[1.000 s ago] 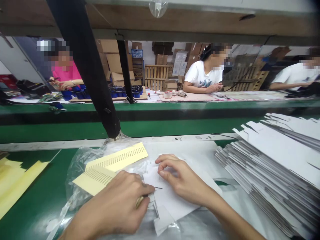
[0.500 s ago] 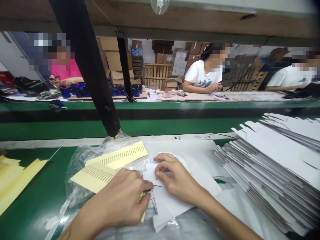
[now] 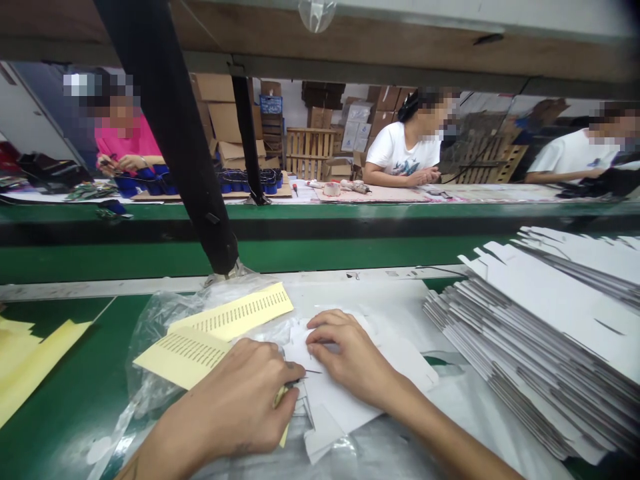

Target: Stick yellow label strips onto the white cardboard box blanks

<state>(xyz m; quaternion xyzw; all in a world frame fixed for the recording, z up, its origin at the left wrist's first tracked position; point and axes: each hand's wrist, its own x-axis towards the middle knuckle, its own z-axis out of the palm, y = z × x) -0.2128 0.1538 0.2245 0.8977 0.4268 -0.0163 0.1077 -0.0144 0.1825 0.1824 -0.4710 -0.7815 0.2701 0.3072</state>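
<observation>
My left hand point(image 3: 240, 407) is closed in a pinch on a thin yellow strip of backing paper point(image 3: 281, 408) at the edge of a flat white carton blank point(image 3: 345, 393). My right hand point(image 3: 347, 357) rests on the same blank with its fingers curled and pressed down on the paper near a small dark mark. Two yellow label sheets point(image 3: 235, 313) with rows of printed labels lie just left of my hands on a clear plastic bag point(image 3: 165, 313).
A tall fanned stack of white carton blanks point(image 3: 540, 333) fills the right side. Loose yellow backing sheets point(image 3: 30, 360) lie at the left on the green belt point(image 3: 65, 413). A black post point(image 3: 175, 133) rises ahead. Three people work at the far bench.
Both hands have stayed almost in place on the white blank. The view has drifted slightly, so everything sits a little further left.
</observation>
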